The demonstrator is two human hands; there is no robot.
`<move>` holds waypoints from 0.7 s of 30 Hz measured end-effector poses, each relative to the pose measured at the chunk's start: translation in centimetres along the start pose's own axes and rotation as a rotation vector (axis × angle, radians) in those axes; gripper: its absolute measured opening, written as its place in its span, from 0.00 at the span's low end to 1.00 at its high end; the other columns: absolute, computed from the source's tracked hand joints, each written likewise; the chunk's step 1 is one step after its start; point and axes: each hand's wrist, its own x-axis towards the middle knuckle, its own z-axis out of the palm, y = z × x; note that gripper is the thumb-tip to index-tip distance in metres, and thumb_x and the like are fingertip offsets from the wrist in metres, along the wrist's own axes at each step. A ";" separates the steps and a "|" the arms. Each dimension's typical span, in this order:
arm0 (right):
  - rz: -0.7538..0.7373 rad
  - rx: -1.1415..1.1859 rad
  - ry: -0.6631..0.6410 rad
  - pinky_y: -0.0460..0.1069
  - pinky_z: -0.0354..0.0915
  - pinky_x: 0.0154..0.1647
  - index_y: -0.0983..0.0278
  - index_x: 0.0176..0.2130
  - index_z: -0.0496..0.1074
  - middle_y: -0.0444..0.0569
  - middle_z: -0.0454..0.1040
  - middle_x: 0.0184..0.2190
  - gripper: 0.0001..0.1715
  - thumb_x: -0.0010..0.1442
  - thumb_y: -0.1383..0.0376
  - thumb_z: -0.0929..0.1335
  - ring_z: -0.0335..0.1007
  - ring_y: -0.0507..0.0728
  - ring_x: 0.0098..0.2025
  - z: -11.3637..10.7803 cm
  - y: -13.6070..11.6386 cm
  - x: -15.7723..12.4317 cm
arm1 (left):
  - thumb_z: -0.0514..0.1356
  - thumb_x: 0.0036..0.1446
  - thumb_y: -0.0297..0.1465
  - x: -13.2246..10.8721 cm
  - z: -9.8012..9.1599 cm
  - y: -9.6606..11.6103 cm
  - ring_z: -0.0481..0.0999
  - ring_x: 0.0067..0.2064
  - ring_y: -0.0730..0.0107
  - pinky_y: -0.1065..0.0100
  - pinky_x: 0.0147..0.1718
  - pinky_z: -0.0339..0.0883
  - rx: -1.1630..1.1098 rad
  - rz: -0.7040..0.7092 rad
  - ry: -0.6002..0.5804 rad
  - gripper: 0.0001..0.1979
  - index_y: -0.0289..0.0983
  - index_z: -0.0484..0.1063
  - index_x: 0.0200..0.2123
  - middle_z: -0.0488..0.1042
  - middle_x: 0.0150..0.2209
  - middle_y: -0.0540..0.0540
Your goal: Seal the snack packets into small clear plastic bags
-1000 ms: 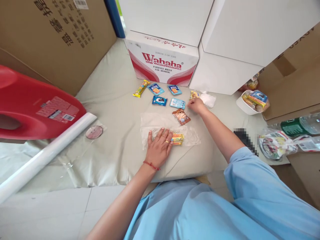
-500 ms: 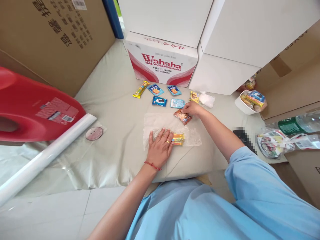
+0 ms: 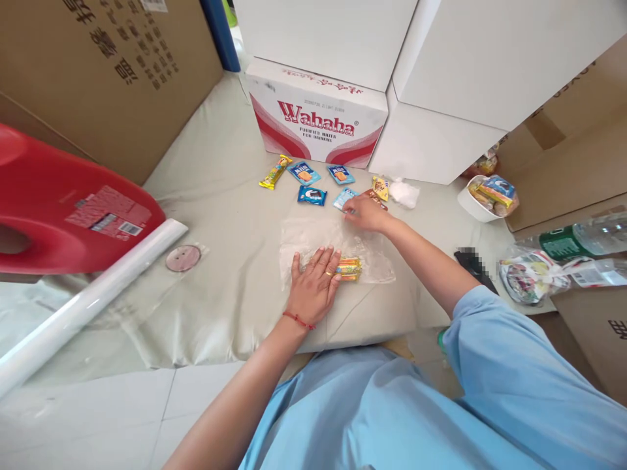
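Note:
My left hand (image 3: 316, 277) lies with spread fingers on a clear plastic bag (image 3: 304, 234) on the cloth-covered table. Inside the bag, beside my fingertips, is a yellow snack pack (image 3: 349, 267). Over the light blue packet (image 3: 343, 198) is my right hand (image 3: 365, 212), its fingertips at the packet's near edge. A brown packet (image 3: 380, 200) shows partly behind this hand. Around them lie a yellow packet (image 3: 381, 187), a dark blue packet (image 3: 312, 196), two blue packets (image 3: 304, 173) (image 3: 340, 173) and a long yellow packet (image 3: 275, 172).
A Wahaha carton (image 3: 318, 121) and white boxes stand behind the packets. A red jug (image 3: 73, 202) and white roll (image 3: 93, 300) are at the left. A white bowl of snacks (image 3: 480, 205), plastic bottle (image 3: 582, 240) and wrapped bundle (image 3: 531, 277) sit at the right.
My right hand has moved left from the brown packet to the light blue one. The brown packet now lies farther back, near the yellow packet. My left hand has stayed on the bag.

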 end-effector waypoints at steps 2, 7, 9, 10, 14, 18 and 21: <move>-0.037 -0.012 -0.083 0.52 0.62 0.55 0.67 0.53 0.76 0.57 0.78 0.50 0.22 0.63 0.59 0.73 0.71 0.62 0.51 1.0 -1.1 -0.1 | 0.45 0.75 0.35 0.1 0.2 -0.2 0.65 0.72 0.56 0.41 0.74 0.32 -0.035 -0.013 0.043 0.28 0.39 0.53 0.75 0.67 0.70 0.37; 0.078 0.087 -0.154 0.49 0.60 0.42 0.69 0.53 0.75 0.51 0.79 0.38 0.20 0.64 0.62 0.72 0.72 0.58 0.40 1.7 -2.1 -0.1 | 0.49 0.72 0.29 0.3 0.3 -0.3 0.63 0.72 0.54 0.42 0.71 0.45 0.000 -0.005 0.158 0.19 0.43 0.74 0.59 0.70 0.69 0.39; 0.050 0.103 -0.183 0.48 0.60 0.43 0.67 0.44 0.78 0.50 0.78 0.37 0.11 0.63 0.64 0.71 0.71 0.57 0.40 1.5 -2.1 0.0 | 0.54 0.71 0.30 0.3 0.1 0.0 0.66 0.69 0.51 0.44 0.65 0.53 0.071 -0.048 0.211 0.14 0.44 0.79 0.50 0.74 0.63 0.40; 0.016 0.105 -0.175 0.49 0.60 0.45 0.67 0.41 0.78 0.51 0.78 0.38 0.08 0.62 0.65 0.71 0.71 0.57 0.42 1.4 -2.1 0.0 | 0.56 0.70 0.31 0.3 0.0 0.2 0.69 0.65 0.50 0.47 0.61 0.56 0.109 -0.070 0.229 0.12 0.44 0.80 0.47 0.78 0.59 0.39; -0.144 0.156 -0.044 0.51 0.59 0.53 0.67 0.39 0.77 0.54 0.77 0.44 0.07 0.61 0.67 0.69 0.70 0.59 0.49 0.9 -2.0 -0.4 | 0.59 0.68 0.30 0.3 -0.5 0.9 0.74 0.47 0.55 0.54 0.45 0.57 0.234 -0.065 0.229 0.09 0.43 0.80 0.45 0.80 0.39 0.42; -0.056 0.281 -0.055 0.47 0.61 0.42 0.68 0.48 0.74 0.50 0.79 0.39 0.14 0.66 0.61 0.69 0.72 0.56 0.40 1.0 -2.1 -1.1 | 0.59 0.68 0.29 0.4 -0.5 0.9 0.72 0.41 0.56 0.55 0.42 0.55 0.286 -0.026 0.195 0.09 0.41 0.80 0.46 0.79 0.34 0.44; 0.044 0.309 -0.147 0.46 0.60 0.38 0.69 0.49 0.75 0.47 0.79 0.34 0.20 0.63 0.58 0.73 0.71 0.54 0.35 1.1 -2.3 -1.0 | 0.58 0.68 0.28 0.5 -0.5 0.8 0.71 0.41 0.56 0.55 0.41 0.54 0.284 -0.016 0.180 0.10 0.39 0.80 0.47 0.78 0.34 0.43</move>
